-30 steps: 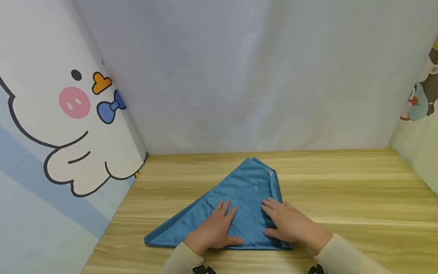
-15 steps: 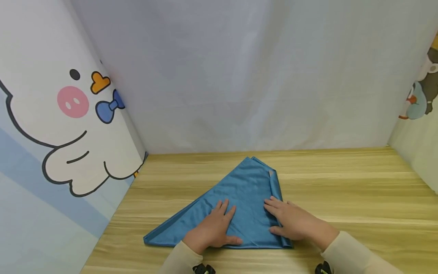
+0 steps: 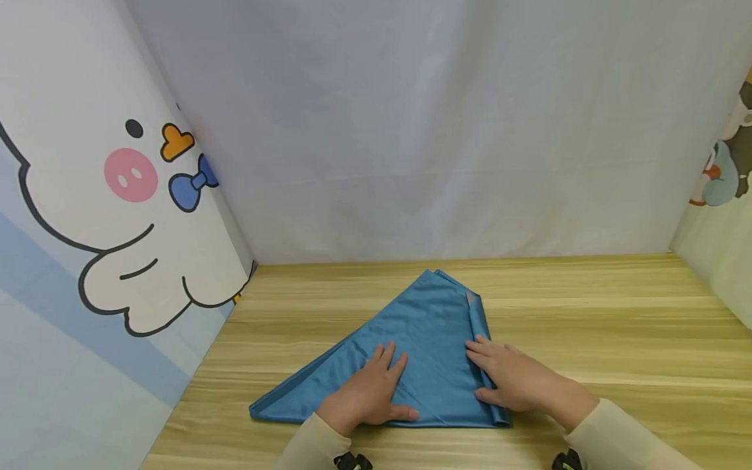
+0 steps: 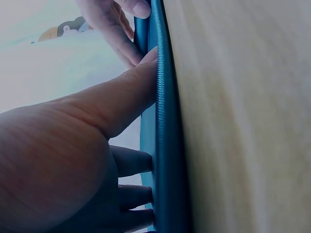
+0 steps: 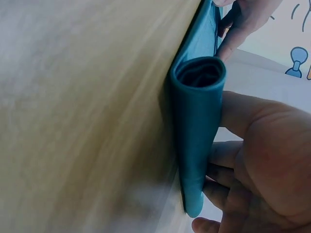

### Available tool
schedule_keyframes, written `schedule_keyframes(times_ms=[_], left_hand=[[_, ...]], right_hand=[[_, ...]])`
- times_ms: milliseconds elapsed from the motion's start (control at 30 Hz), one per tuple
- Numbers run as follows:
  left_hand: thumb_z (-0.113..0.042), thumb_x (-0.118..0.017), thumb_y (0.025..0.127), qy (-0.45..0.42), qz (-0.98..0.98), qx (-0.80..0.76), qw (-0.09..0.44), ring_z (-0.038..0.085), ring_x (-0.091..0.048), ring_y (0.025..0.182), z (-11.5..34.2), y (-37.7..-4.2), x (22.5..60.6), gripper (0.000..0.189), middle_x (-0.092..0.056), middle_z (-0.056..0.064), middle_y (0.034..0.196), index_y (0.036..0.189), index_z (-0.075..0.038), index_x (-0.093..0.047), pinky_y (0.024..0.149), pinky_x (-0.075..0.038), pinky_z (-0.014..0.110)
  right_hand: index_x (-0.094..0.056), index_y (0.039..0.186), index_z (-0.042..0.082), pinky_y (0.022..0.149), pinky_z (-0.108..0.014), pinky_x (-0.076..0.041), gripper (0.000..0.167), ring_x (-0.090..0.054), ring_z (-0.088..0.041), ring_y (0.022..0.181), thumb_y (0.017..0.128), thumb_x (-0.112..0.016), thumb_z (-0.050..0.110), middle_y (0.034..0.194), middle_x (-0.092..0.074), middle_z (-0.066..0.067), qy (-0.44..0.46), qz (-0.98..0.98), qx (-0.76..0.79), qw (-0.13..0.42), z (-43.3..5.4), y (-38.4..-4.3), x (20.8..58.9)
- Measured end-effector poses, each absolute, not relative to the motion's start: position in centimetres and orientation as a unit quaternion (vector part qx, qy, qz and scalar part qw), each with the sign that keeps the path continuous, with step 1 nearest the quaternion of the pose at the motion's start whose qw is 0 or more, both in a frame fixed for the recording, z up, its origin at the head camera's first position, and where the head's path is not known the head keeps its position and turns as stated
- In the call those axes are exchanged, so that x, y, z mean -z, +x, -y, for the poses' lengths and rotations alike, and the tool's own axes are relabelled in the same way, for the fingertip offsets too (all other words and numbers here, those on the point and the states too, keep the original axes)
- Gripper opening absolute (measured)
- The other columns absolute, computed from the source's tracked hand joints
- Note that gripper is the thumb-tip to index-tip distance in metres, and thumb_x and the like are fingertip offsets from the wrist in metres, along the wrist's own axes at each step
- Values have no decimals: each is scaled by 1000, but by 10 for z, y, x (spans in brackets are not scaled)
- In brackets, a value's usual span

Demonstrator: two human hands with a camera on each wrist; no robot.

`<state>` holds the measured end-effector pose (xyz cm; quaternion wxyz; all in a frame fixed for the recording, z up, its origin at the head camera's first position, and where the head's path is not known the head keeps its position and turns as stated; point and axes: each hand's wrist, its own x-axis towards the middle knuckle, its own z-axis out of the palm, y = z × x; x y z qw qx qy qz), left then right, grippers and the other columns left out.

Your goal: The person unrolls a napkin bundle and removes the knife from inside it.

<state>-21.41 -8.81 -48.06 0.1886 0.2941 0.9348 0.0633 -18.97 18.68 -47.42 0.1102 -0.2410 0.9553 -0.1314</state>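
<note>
A satiny blue cloth (image 3: 431,352), folded into a rough triangle, lies on the wooden table. Its long point reaches to the left and another corner points to the back. Along the right side the cloth is turned into a roll (image 5: 197,121), whose hollow end shows in the right wrist view. My left hand (image 3: 370,395) lies on the near middle of the cloth, fingers spread and pressing down. On top of the rolled edge rests my right hand (image 3: 514,378), fingers fairly straight and thumb apart. Beneath this hand, part of the roll is hidden.
The wood-grain table (image 3: 617,339) extends to both sides of the cloth. A pale curtain-like backdrop (image 3: 411,143) stands behind it. A side panel with a cartoon duck (image 3: 188,261) rises at the left, and another printed panel (image 3: 719,176) at the right.
My right hand has shifted a little to the right, and the rolled edge of the cloth has moved slightly outward under it. The left hand has stayed in place.
</note>
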Motion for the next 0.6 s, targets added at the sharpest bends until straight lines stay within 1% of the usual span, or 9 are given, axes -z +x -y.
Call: schedule_keyframes(times_ms=[333,600], left_hand=[[-67,-60,81,294,-935,-58,190,37,-9,145,88,-215,483,97,-11,17,159,153,-11,-26,109,-29,50],[-67,-60,81,296,-935,-59,187,38,-10,145,88,-215,484,97,-11,17,159,153,-11,-26,109,-29,50]], right_hand=[[-46,141,-3,106,-61,-26,68,-27,-35,141,90,-67,37,150,-37,-15,-237,-960,107,102,-190,-188,473],[-45,141,-3,105,-63,-26,68,-28,-37,140,90,-67,37,151,-36,-15,-235,-962,102,98,-194,-187,470]])
